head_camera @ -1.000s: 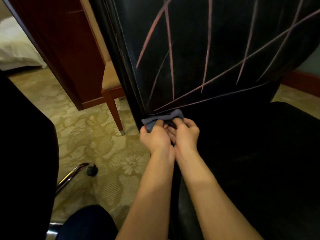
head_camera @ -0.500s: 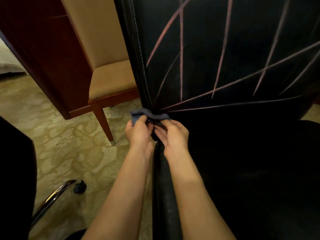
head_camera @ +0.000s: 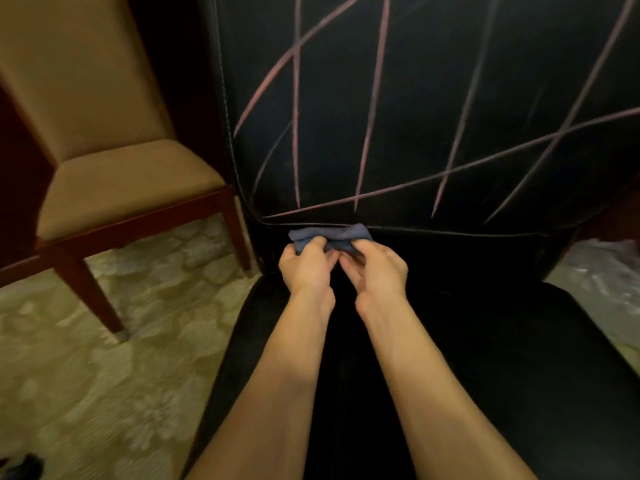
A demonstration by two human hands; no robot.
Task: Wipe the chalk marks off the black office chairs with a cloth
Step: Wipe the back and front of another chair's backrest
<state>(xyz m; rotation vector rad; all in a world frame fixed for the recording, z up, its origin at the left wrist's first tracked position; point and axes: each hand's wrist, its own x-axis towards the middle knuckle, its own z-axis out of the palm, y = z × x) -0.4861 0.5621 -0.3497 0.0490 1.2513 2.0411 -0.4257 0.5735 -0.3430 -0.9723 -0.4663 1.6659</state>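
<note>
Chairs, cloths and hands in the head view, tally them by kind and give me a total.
Black office chair: 1
Tan wooden chair: 1
Blue cloth: 1
Hands: 2, left hand and right hand, both holding the cloth
Total: 5

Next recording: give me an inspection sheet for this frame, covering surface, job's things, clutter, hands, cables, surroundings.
Surface: black office chair, backrest crossed by pink chalk marks, none visibly wiped.
Job's things: blue cloth, bunched, at the seam where backrest meets seat.
Clutter: nothing seen on the seat.
Hands: left hand and right hand both grip the cloth, close together.
Cables: nothing seen.
Surroundings: tan upholstered wooden chair at left; patterned carpet; a dark object at the lower left corner, unclear.
</note>
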